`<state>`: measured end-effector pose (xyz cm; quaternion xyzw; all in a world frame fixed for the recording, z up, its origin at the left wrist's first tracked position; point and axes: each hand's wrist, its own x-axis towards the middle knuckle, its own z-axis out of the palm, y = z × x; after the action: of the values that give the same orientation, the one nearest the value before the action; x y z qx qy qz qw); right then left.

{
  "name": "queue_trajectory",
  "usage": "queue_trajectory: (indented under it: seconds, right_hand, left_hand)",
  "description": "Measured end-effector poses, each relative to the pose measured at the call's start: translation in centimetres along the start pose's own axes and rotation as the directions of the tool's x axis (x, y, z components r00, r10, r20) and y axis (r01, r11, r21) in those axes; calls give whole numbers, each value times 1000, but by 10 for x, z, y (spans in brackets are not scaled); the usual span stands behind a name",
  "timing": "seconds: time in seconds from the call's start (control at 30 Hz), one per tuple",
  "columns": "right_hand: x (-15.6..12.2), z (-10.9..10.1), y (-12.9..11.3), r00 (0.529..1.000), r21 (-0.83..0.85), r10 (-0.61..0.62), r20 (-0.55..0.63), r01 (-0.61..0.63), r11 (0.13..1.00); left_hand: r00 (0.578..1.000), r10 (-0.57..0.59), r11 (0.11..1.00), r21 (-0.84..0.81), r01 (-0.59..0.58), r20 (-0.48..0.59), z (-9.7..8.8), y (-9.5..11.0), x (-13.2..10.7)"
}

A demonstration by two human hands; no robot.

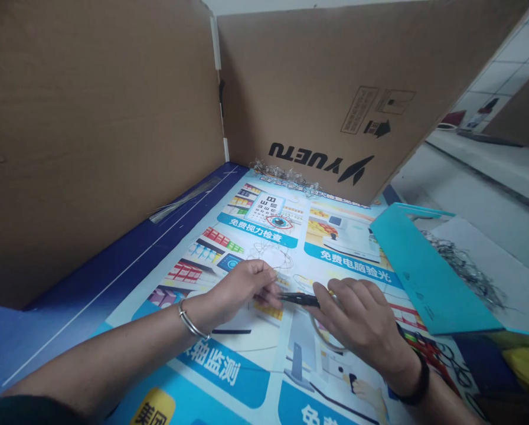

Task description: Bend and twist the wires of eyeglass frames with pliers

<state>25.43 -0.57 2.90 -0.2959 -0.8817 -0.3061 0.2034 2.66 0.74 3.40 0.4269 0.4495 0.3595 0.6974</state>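
Pliers (pixel 299 299) over a poster (pixel 258 230)
Right hand (pixel 357 319) grips them; left hand (pixel 242 289) curls by their tip, its hold I can't tell.

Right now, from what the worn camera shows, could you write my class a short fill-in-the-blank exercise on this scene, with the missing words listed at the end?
1. The pliers are gripped by the person's ____ hand.
2. The silver bangle circles the person's ____ wrist.
3. The large upside-down word on the cardboard reads ____.

Missing words: right; left; YUETU
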Motion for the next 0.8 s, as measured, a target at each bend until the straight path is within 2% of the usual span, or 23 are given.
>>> queue_trajectory:
  seconds: [0.47, 0.8]
  right_hand:
    - [1, 3, -3, 998, 29, -11, -56, 12, 1000]
    - [0, 0, -2, 999, 32, -19, -32, 20, 999]
  left_hand:
    - [999, -33, 999, -8, 33, 41, -1, -6, 0]
    - [994, -54, 999, 10, 53, 99, -3, -7, 0]
